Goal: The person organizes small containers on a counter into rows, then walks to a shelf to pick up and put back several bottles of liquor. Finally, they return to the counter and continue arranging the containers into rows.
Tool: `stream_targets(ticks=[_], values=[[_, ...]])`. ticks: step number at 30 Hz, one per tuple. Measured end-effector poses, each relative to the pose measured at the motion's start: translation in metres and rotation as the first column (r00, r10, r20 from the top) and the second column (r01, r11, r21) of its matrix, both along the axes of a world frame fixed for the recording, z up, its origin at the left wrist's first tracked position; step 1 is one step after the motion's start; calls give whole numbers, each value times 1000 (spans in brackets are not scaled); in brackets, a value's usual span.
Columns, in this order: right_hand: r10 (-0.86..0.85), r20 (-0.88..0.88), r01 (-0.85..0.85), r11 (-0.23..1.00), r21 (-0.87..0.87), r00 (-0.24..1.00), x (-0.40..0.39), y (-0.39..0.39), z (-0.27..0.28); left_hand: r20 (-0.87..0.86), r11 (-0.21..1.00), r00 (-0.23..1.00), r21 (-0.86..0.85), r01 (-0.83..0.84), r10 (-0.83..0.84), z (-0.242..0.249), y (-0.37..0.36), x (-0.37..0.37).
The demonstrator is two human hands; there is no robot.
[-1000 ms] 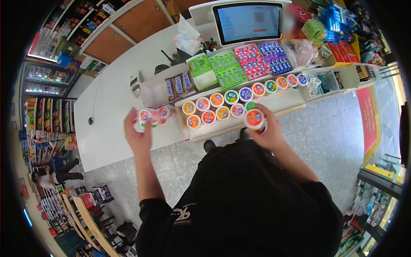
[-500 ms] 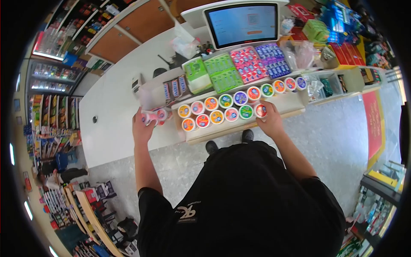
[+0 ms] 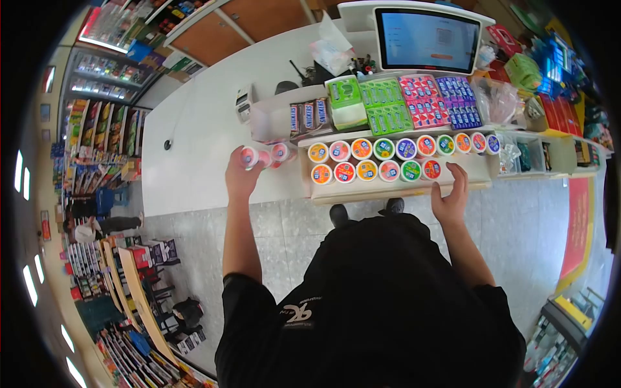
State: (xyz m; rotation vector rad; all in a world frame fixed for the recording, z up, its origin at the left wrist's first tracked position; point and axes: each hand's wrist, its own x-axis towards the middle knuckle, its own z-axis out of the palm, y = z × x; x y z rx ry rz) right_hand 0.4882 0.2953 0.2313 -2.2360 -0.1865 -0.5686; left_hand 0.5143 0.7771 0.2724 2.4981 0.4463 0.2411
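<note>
Your right hand [image 3: 449, 199], fingers parted, gripping nothing, just beside the red-lidded tub [image 3: 431, 170] ending the front row in your tray [image 3: 477, 172]; your left hand [image 3: 241, 178], closed around a pink-lidded tub [image 3: 248, 156] at the white counter [image 3: 194, 168]; beyond, gum boxes [image 3: 424, 103], lit monitor [image 3: 427, 40].
</note>
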Motion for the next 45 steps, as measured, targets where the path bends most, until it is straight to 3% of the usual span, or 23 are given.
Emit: stream_targets(ticks=[1,3,5,7,9,11,13,15,17,18,19,20,21,22,26,27,29,30,33,36,39,45], values=[[-22,-4,22,1000,-9,1000,-2,5,7,71,998,997,-49,40,-36,6,-4,-7],[92,52,-97,990,104,994,-6,18,19,133,988,986,-101,113,-99,30,-26,-22],[224,16,-224,965,135,974,-11,37,29,179,903,956,-325,281,-233,43,-59,-37],[444,-65,-427,886,180,894,-12,66,60,136,824,923,-419,382,-359,41,-95,-49],[549,-37,-535,826,178,835,-14,95,79,46,800,898,-438,411,-437,46,-138,-51],[577,-98,-555,812,182,811,-15,106,79,56,705,862,-549,448,-503,54,-177,-49],[607,-154,-579,792,190,780,-13,104,80,20,704,847,-547,453,-530,55,-188,-49],[588,-23,-575,798,180,809,-4,83,81,214,481,743,-643,596,-634,50,-188,-48],[350,14,-341,902,265,937,-4,58,68,226,501,739,-608,616,-634,43,-165,-46],[101,-17,-95,972,214,995,-6,42,54,195,630,797,-517,579,-572,39,-150,-44],[-58,-55,66,986,156,997,-3,26,48,174,746,848,-411,524,-500,36,-135,-42],[-167,-165,194,967,165,972,1,9,37,172,754,851,-401,520,-496,32,-119,-40],[-238,-161,250,967,55,958,4,-8,25,169,838,903,-338,430,-395,28,-101,-40],[-259,-166,268,963,32,952,5,-22,9,174,907,942,-268,324,-285,25,-82,-41],[-299,-223,288,954,-79,928,2,-39,-31,84,983,990,-136,122,-111,15,-18,-39],[-308,-250,297,951,-80,918,3,-38,-35,84,986,992,-128,108,-97,9,-4,-37],[-278,-313,288,957,-15,908,11,-35,-37,73,983,988,132,127,-138,-17,29,-30],[-256,-375,294,955,45,891,13,-34,-36,73,979,987,157,128,-141,-19,35,-26],[-182,-491,264,959,104,852,15,-28,-39,9,983,995,156,94,-97,-28,48,-15],[-155,-438,233,964,131,886,17,-31,-55,-81,969,994,228,93,-76,-41,59,-8],[-96,-462,225,946,233,882,13,-34,-55,-128,966,985,217,141,-115,-58,68,-3],[-133,-444,274,923,269,886,-2,-54,-71,-198,975,972,157,155,-123,-69,65,6]])
